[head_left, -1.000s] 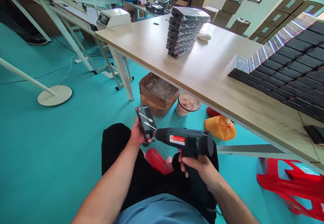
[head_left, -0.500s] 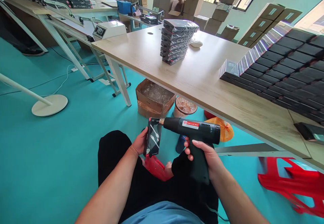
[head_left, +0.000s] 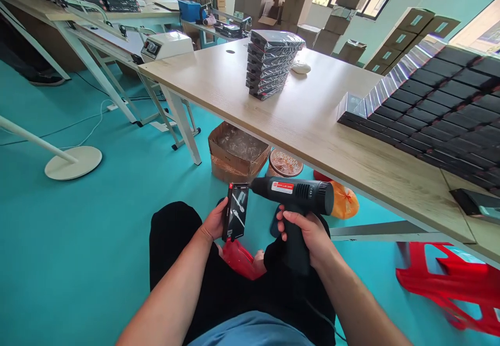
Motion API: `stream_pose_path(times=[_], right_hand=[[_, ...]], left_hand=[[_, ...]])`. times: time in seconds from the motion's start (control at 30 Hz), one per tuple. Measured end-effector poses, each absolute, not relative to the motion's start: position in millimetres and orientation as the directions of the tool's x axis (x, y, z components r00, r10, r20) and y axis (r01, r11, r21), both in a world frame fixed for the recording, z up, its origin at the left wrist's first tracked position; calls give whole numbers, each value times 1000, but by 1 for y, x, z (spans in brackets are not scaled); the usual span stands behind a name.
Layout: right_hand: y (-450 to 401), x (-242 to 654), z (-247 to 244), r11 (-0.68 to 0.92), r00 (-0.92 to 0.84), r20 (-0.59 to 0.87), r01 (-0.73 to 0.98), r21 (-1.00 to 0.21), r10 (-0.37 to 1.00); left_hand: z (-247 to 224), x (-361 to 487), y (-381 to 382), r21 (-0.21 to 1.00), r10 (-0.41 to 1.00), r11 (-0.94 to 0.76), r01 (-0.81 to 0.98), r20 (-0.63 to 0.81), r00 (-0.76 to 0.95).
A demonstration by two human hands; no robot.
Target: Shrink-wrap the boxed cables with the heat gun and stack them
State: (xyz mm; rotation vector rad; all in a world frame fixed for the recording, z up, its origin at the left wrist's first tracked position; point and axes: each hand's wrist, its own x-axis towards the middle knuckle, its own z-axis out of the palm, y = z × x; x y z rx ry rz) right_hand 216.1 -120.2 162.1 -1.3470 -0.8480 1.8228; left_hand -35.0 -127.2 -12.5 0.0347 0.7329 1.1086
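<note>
Between the fingers and thumb of my left hand (head_left: 216, 220) is a slim black retail box (head_left: 236, 213) with a white cable printed on its front. It stands nearly upright above my lap. My right hand (head_left: 307, 231) is wrapped round the handle of a dark heat gun (head_left: 292, 189) with a red and white label. The gun lies level and points left, its nozzle tip at the upper right edge of the box; whether the two touch I cannot tell.
On the wooden table (head_left: 312, 122) stand a stack of film-wrapped boxes (head_left: 269, 64), a large block of black boxes (head_left: 441, 106) and a phone (head_left: 476, 204). Below are an open carton (head_left: 238, 150), a basket (head_left: 285, 163) and an orange bag (head_left: 344, 200). A red stool (head_left: 449, 283) stands right.
The heat gun has shifted slightly left and its nozzle now reaches the box's edge, no longer overlapping the front. The box stays almost where it was in my left hand.
</note>
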Motion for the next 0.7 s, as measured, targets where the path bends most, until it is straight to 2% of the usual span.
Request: stream_pose_path(times=[0.07, 0.2, 0.37, 0.47, 0.57, 0.6, 0.7], right_hand=[[-121, 218, 161, -540, -179, -513, -181, -822, 840], [-123, 222, 161, -553, -332, -481, -167, -816, 811], [-121, 229, 164, -551, -176, -528, -127, -825, 831], [-126, 229, 175, -533, -351, -500, 2, -846, 792], [-132, 225, 186, -482, -549, -509, 206, -851, 663], [-132, 223, 186, -452, -546, -511, 251, -856, 664], [-127, 222, 184, -351, -396, -428, 256, -901, 812]], left_hand=[[-12, -34, -127, 387, 825, 466, -796, -514, 233], [-12, -32, -125, 408, 833, 444, -797, -515, 201], [-11, -34, -126, 364, 808, 488, -793, -533, 251], [-12, -34, -126, 353, 791, 516, -780, -547, 276], [-14, -33, -125, 336, 774, 539, -772, -560, 296], [-14, -33, -125, 332, 774, 540, -773, -557, 301], [-14, -33, -126, 342, 800, 501, -795, -533, 275]])
